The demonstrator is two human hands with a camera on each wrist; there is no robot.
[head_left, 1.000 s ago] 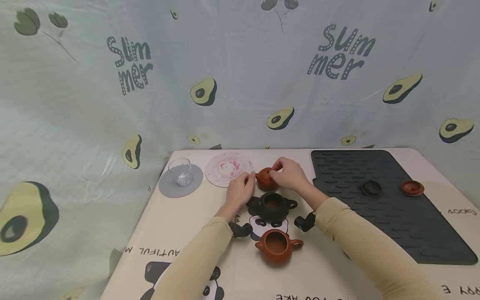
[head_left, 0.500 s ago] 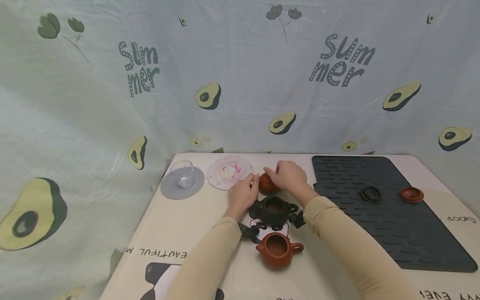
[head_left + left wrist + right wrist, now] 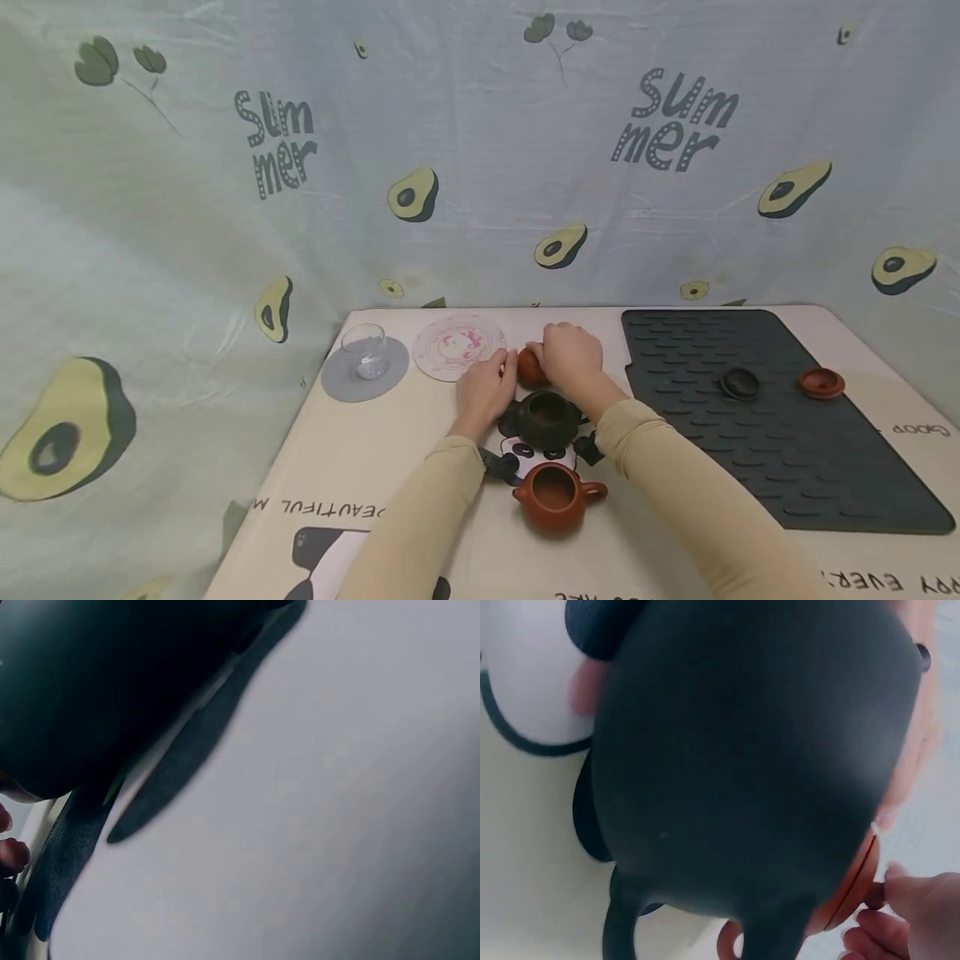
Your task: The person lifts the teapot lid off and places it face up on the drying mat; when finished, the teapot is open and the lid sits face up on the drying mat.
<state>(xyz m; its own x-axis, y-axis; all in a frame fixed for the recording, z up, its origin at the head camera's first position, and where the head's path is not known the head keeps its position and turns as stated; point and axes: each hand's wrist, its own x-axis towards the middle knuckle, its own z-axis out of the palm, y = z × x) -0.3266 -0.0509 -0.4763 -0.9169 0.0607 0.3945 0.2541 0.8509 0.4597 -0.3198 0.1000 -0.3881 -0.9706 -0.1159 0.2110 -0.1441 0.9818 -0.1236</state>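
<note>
A small orange-brown teapot (image 3: 529,368) stands at the far middle of the table, partly covered by both hands. My right hand (image 3: 572,357) is over its right side; in the right wrist view its thumb and fingers pinch the knob (image 3: 875,895) of the lid seated on that pot. My left hand (image 3: 483,385) is at the spout side, its curled fingertips right against the pot; the spout is hidden. Nearer stands a dark lidless teapot (image 3: 546,422), which fills much of the right wrist view. A reddish-brown lidless teapot (image 3: 553,504) is nearest to me.
A ribbed dark mat (image 3: 690,450) lies on the right, bearing a black lid (image 3: 740,383); a red-brown lid (image 3: 821,383) sits at its right edge. At the back left are a clear glass (image 3: 365,350) on a grey round coaster (image 3: 336,385) and a pink-patterned round mat (image 3: 431,360).
My right hand has shifted left and turned over the orange-brown teapot, covering more of it. My left hand has edged right, closer to the pot. The head view has moved slightly.
</note>
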